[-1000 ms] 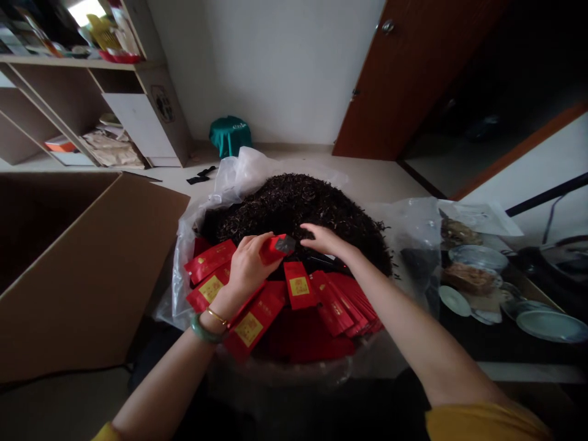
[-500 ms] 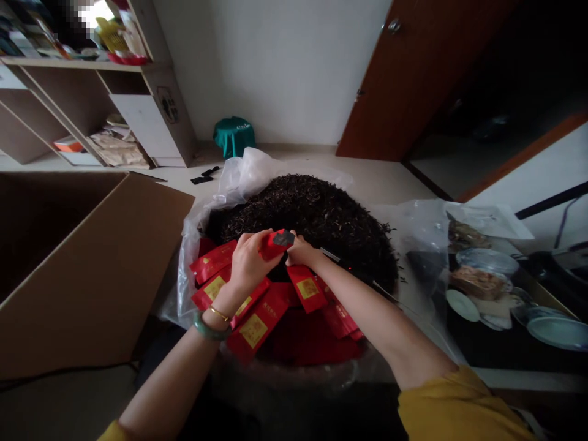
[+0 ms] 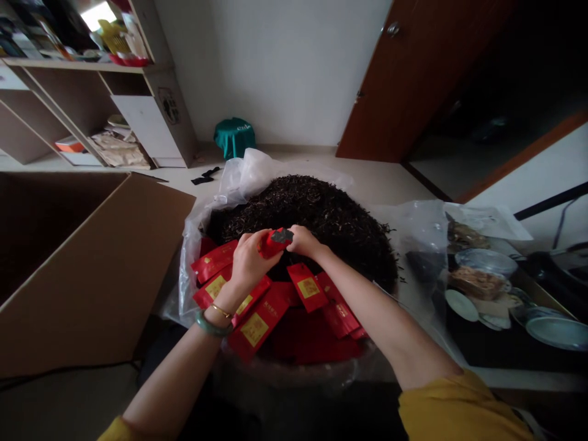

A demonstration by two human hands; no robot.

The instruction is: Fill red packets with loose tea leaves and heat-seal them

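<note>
My left hand [image 3: 250,260] is wrapped round a small red packet [image 3: 271,244], whose top end shows a dark grey opening facing up. At the right edge of that opening, the fingers of my right hand [image 3: 304,241] are closed on the packet's rim; the fingertips are partly hidden. Beneath both hands lie several flat red packets with gold labels, among them one at the front [image 3: 257,324] and one on the right [image 3: 309,288]. Behind them rises a big heap of dark, dry tea leaves [image 3: 316,196] in a clear plastic bag [image 3: 188,275].
A large open cardboard box [image 3: 92,275] stands at my left. To the right, a dark table [image 3: 487,349] holds dishes and a glass lid [image 3: 558,329]. A teal-covered bin [image 3: 234,138] is by the wall, near shelves [image 3: 96,64] and a brown door [image 3: 413,73].
My right hand has shifted slightly up and turned at the packet's opening. My left hand keeps its hold, and the packet has barely moved.
</note>
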